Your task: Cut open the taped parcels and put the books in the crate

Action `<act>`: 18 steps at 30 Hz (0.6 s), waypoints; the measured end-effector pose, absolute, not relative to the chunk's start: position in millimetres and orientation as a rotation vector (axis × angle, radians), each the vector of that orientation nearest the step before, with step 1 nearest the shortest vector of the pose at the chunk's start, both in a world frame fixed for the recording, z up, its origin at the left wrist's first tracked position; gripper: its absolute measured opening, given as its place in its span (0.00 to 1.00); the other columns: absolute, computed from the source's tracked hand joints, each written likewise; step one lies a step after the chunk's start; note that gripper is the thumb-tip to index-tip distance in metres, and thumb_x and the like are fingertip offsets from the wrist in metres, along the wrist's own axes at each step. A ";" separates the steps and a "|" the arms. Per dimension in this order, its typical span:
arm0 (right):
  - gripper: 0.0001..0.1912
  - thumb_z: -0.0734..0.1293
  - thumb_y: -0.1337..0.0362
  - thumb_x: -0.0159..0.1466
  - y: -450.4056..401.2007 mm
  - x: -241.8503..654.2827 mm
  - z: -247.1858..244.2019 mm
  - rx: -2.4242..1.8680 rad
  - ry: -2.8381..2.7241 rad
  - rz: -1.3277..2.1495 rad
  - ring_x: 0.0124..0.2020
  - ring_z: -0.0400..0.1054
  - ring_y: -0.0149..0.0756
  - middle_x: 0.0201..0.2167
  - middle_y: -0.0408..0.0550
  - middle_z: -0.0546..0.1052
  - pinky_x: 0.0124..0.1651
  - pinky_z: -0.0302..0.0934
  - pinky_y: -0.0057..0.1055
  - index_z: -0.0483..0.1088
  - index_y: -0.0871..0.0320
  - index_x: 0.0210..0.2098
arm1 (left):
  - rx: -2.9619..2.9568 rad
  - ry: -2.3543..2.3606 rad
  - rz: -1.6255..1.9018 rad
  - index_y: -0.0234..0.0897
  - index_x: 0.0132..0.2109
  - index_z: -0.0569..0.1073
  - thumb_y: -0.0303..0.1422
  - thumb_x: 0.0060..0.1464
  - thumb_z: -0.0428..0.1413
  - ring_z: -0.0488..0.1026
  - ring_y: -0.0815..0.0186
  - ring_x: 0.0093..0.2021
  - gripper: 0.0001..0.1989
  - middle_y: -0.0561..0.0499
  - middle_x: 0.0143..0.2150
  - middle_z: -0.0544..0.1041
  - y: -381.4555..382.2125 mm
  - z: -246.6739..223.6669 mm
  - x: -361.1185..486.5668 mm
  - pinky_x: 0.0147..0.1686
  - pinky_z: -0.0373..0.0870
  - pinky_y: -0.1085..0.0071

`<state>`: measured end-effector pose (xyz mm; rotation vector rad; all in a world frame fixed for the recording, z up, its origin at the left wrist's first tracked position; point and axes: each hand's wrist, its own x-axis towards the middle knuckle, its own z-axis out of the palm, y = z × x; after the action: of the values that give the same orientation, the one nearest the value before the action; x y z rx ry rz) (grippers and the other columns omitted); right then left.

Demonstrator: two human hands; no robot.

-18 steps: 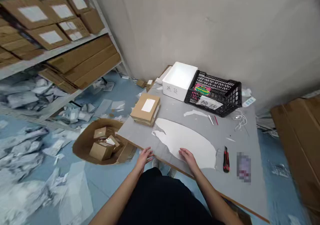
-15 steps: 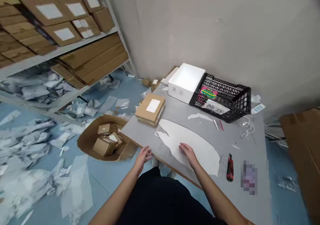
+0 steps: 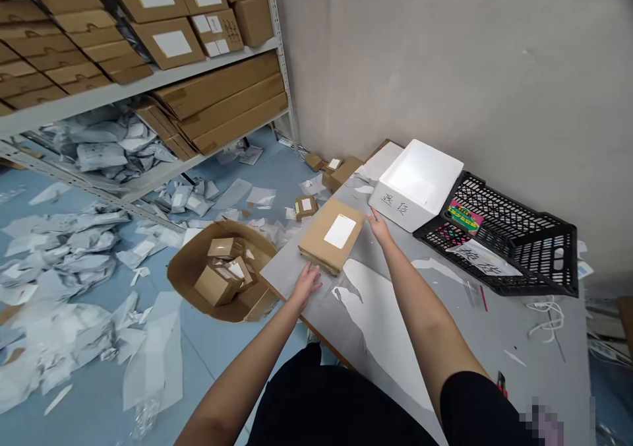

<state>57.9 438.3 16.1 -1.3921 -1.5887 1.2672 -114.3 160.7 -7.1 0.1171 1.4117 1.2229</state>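
Observation:
A flat brown cardboard box with a blank-looking white label lies near the left corner of the grey table. My left hand is open, its fingertips by the box's near edge. On the far right side my right hand reaches to the box's corner, fingers extended and open. Whether either hand touches the cardboard I cannot tell. A white torn area of the tabletop shows beneath my right forearm.
A white foam box and a black plastic crate stand along the wall side. Left of the table, a large open carton holds several small boxes. Shelving carries cartons, and plastic bags litter the floor. A red-black cutter lies at right.
The view has turned left. My right hand has moved from the white torn patch to the box's far right side, and my left hand has come up to its near edge.

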 end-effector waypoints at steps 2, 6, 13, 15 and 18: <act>0.30 0.66 0.49 0.56 446.5 52.1 5.5 -1.447 -1.627 1.276 0.65 0.55 0.46 0.60 0.53 0.69 0.68 0.43 0.44 0.70 0.57 0.54 | 0.111 1.388 1.188 0.46 0.69 0.49 0.46 0.53 0.61 0.60 0.50 0.65 0.43 0.40 0.69 0.57 173.4 -11.1 -117.5 0.51 0.72 0.60; 0.25 0.67 0.51 0.55 438.3 60.0 -13.2 -1.529 -1.676 1.269 0.55 0.65 0.47 0.49 0.52 0.76 0.62 0.53 0.47 0.71 0.55 0.49 | 0.135 1.349 1.165 0.49 0.69 0.48 0.46 0.53 0.60 0.57 0.50 0.67 0.43 0.42 0.69 0.57 183.3 -16.1 -122.7 0.55 0.68 0.57; 0.20 0.65 0.45 0.54 382.9 83.9 -20.6 -1.614 -1.601 1.168 0.42 0.69 0.44 0.36 0.49 0.76 0.49 0.61 0.41 0.67 0.55 0.36 | 0.300 1.441 1.201 0.48 0.67 0.54 0.48 0.56 0.56 0.63 0.55 0.64 0.35 0.45 0.65 0.65 176.5 -20.8 -136.1 0.54 0.68 0.61; 0.21 0.63 0.43 0.56 349.2 92.7 -23.8 -1.665 -1.543 1.145 0.38 0.68 0.43 0.32 0.48 0.75 0.46 0.62 0.39 0.66 0.54 0.35 | 0.324 1.483 1.196 0.46 0.66 0.57 0.48 0.57 0.55 0.65 0.56 0.62 0.33 0.45 0.65 0.66 172.6 -24.7 -144.1 0.54 0.69 0.62; 0.23 0.59 0.40 0.58 289.0 111.6 -29.7 -1.747 -1.457 1.148 0.36 0.68 0.44 0.30 0.48 0.75 0.42 0.63 0.39 0.66 0.54 0.33 | 0.343 1.561 1.129 0.42 0.63 0.61 0.47 0.56 0.55 0.67 0.55 0.60 0.31 0.44 0.62 0.69 166.0 -29.6 -164.5 0.54 0.68 0.62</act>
<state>111.6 289.0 -29.7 -1.7474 -1.4574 1.1478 -164.5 166.0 -29.6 0.3434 1.5609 1.1292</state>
